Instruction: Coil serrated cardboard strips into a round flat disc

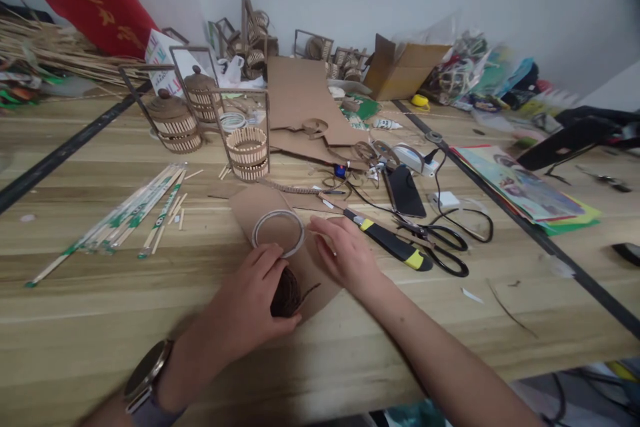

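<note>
Left wrist (pixel 175 373): round watch (pixel 149 373), dark face (pixel 144 368), metallic rim (pixel 163 361), greyish strap (pixel 156 411). Right forearm (pixel 425 340) bare.

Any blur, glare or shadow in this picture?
Head view: blurred toward the edges, as on the coloured plastic bags; head view: pale round ring reads clearer; head view: soft shadow beside the bare right forearm, no strong glare on the black rectangular phone.
</note>
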`<state>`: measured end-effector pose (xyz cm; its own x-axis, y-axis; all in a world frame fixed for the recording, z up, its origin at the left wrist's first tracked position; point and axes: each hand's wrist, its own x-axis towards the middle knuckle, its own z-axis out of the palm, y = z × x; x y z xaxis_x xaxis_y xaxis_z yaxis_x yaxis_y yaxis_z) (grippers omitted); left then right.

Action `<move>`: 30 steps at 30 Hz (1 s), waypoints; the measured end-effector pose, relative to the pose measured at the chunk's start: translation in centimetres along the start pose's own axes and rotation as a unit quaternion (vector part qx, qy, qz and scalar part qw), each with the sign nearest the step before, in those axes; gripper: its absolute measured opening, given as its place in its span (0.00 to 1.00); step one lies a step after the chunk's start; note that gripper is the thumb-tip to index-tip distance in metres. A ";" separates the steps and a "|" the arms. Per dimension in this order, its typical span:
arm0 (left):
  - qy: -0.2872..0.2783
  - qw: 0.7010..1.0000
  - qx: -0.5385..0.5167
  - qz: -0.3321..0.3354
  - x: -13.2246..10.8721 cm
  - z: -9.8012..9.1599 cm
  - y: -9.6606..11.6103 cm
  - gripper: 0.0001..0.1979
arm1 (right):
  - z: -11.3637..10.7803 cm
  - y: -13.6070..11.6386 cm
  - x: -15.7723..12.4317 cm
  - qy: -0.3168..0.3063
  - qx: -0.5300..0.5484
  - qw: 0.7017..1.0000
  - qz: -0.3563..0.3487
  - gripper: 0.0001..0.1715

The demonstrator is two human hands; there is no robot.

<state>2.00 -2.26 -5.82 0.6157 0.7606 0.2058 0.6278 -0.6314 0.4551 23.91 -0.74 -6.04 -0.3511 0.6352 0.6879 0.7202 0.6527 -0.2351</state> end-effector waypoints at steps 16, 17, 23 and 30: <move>-0.003 1.000 -0.007 0.017 -0.1 -0.2 0.7 0.28 | -0.2 0.0 0.4 -0.023 0.164 0.962 0.217 0.15; -0.004 1.000 -0.003 0.014 -0.2 -0.3 0.7 0.28 | -0.3 0.2 0.5 -0.015 0.197 0.947 0.253 0.15; 0.027 0.999 0.017 -0.042 0.2 -1.0 -0.7 0.26 | -1.6 4.0 0.8 0.182 0.326 0.848 0.375 0.18; 0.094 0.994 0.024 -0.053 0.6 -2.2 -1.3 0.28 | -1.6 4.0 0.7 0.137 0.483 0.769 0.395 0.21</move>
<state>0.49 -0.62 -4.42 0.4473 0.8355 0.3191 0.7090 -0.5487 0.4429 27.48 1.67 -5.43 0.2025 0.9668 0.1558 -0.1838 0.1938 -0.9637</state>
